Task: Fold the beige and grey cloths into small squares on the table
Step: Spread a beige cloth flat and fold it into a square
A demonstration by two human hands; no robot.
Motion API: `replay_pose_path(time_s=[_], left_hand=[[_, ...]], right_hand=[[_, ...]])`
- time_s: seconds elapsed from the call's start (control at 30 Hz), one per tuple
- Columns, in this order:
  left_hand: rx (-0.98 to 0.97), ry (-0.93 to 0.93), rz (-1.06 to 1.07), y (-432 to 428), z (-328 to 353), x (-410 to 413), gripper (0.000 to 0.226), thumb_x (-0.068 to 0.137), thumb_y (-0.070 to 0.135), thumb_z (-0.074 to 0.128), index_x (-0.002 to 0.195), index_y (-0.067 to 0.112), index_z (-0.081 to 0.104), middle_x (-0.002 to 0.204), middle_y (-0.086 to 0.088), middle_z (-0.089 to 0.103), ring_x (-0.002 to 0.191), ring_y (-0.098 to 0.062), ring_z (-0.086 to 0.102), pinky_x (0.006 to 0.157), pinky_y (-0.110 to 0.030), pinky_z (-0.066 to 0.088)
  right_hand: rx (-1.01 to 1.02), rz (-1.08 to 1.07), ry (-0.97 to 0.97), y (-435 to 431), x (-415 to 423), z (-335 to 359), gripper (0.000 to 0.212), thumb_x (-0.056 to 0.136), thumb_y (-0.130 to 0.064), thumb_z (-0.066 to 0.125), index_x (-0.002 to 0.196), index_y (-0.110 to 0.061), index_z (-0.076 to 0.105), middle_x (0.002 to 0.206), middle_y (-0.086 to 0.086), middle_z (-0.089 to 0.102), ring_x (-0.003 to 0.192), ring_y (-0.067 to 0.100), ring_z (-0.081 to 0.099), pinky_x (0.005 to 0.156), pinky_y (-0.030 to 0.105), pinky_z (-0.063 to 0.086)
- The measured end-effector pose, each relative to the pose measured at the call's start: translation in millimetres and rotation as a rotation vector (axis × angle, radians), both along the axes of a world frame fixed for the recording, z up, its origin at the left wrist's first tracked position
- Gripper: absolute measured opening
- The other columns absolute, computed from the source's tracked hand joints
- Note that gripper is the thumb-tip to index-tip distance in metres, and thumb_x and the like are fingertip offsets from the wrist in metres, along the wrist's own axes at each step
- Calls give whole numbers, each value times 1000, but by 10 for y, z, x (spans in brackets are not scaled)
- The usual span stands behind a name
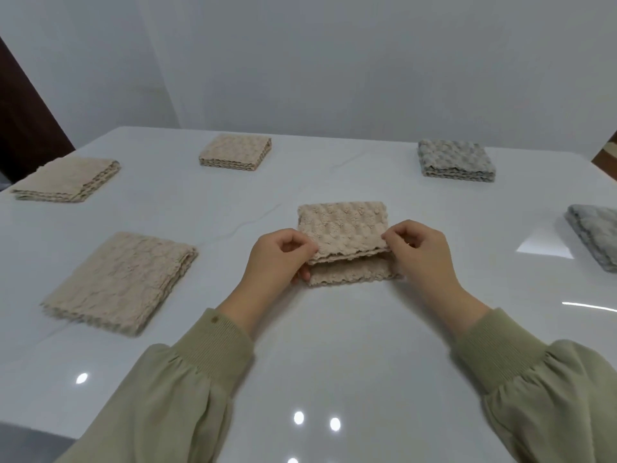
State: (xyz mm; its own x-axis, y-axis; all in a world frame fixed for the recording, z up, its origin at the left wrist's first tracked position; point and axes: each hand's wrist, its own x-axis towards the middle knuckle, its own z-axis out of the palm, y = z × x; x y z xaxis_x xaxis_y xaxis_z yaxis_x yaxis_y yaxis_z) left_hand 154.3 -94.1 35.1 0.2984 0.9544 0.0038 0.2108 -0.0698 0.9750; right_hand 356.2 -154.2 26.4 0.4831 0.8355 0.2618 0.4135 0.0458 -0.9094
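Note:
A beige textured cloth (pixel 344 228) lies folded in the middle of the white table (pixel 334 345). Its upper flap is lifted a little above the lower layers. My left hand (pixel 277 259) pinches the flap's near left corner. My right hand (pixel 420 252) pinches the near right corner. Three more folded beige cloths lie around: one near left (pixel 120 282), one far left (pixel 66 178), one at the back (pixel 235 152). A folded grey cloth (pixel 455 162) sits at the back right. Another grey cloth (pixel 596 233) is cut off by the right edge.
A dark chair back (pixel 23 128) stands beyond the table's far left corner. A brown piece of furniture (pixel 606 158) shows at the far right edge. A pale wall rises behind the table.

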Motion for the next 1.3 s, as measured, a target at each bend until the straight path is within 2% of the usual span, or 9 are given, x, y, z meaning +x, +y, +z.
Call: replay_pose_path(time_s=[0.43, 0.6, 0.73, 0.83, 0.9, 1.0, 1.1, 1.2, 1.3], left_hand=[[3, 242, -144, 38, -14, -38, 8, 81, 6, 68, 75, 10, 65, 56, -3, 60, 43, -10, 55, 42, -17, 40], [6, 322, -199, 54, -29, -43, 8, 80, 12, 70, 75, 14, 65, 55, 0, 57, 44, -9, 56, 44, -18, 41], [6, 342, -215, 70, -35, -34, 7, 81, 12, 70, 77, 13, 64, 55, 1, 59, 42, -7, 55, 43, -15, 39], [2, 344, -219, 77, -30, -31, 8, 80, 11, 70, 76, 14, 64, 55, 1, 58, 42, -7, 54, 44, -15, 40], [0, 342, -226, 76, -24, -33, 8, 80, 11, 70, 76, 14, 64, 57, -1, 59, 43, -8, 54, 45, -17, 41], [-22, 336, -257, 82, -3, -56, 8, 80, 12, 71, 77, 13, 64, 57, 0, 60, 44, -9, 55, 47, -18, 41], [-47, 274, -216, 131, 21, -59, 8, 83, 18, 69, 81, 12, 64, 57, 0, 63, 44, -14, 56, 44, -20, 40], [-60, 129, 28, 271, 19, 9, 11, 89, 23, 59, 87, 12, 59, 67, -7, 66, 43, -18, 55, 41, -21, 39], [-102, 9, 155, 435, 32, 133, 15, 90, 27, 58, 96, 12, 58, 71, -4, 67, 44, -16, 55, 40, -24, 41]], right_hand=[[-138, -34, -141, -69, -4, -70, 18, 77, -3, 54, 80, -18, 64, 63, -6, 51, 49, 0, 43, 49, 10, 34], [-256, -26, -339, -76, 3, -77, 15, 77, -5, 55, 77, -18, 61, 63, -5, 46, 66, 15, 46, 60, 26, 35], [-37, -149, -734, 24, -34, 39, 17, 74, -8, 55, 86, -12, 67, 85, 4, 54, 87, 27, 49, 76, 35, 34], [82, -19, -770, 207, -135, 238, 29, 84, -11, 49, 109, -6, 63, 109, 11, 61, 102, 29, 52, 88, 37, 38], [-32, 156, -762, 356, -227, 266, 36, 94, -16, 45, 128, -7, 52, 131, 10, 54, 124, 26, 44, 104, 35, 31], [-280, 273, -944, 535, -271, 77, 52, 99, -34, 33, 146, -14, 29, 154, 5, 27, 143, 22, 18, 116, 42, 10], [-448, 302, -996, 578, -241, -97, 61, 98, -47, 26, 151, -20, 13, 159, 1, 10, 147, 19, 2, 118, 45, -1], [-453, 278, -1008, 579, -235, -134, 64, 95, -53, 22, 151, -24, 10, 160, 0, 5, 147, 19, -2, 118, 47, -3], [-452, 273, -1028, 583, -262, -142, 81, 80, -63, 1, 151, -25, 10, 160, 0, 5, 147, 19, -3, 117, 47, -3]])
